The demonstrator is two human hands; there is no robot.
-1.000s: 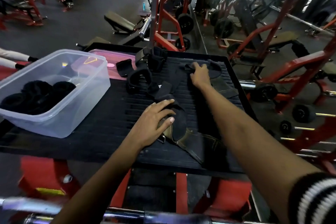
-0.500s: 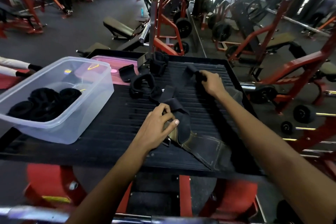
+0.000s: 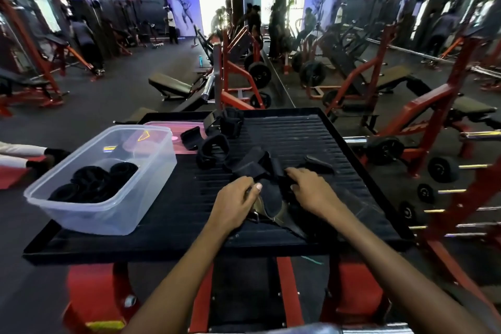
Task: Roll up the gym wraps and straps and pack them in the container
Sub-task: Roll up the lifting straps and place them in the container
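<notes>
Both hands are down on a black strap (image 3: pixel 267 192) that lies bunched on the ribbed black platform (image 3: pixel 311 138), a little right of the clear container (image 3: pixel 108 214). The left hand (image 3: pixel 235 199) has its fingers curled round the near end of the strap, thumb on top, pinching the fabric where a tan lining and a metal ring show. The right hand (image 3: pixel 311 191) sits just beside it on the strap's other side, fingers bent down into the folds and gripping them. The strap's loose length runs away from the hands toward the platform's far side.

The container stands on the platform's left part, and inside it lie several rolled black wraps (image 3: pixel 92 183), packed close together. Behind the container rests a pink lid (image 3: pixel 173 127). Right of the lid, more black straps and cuffs (image 3: pixel 214 141) lie unrolled in a heap.
</notes>
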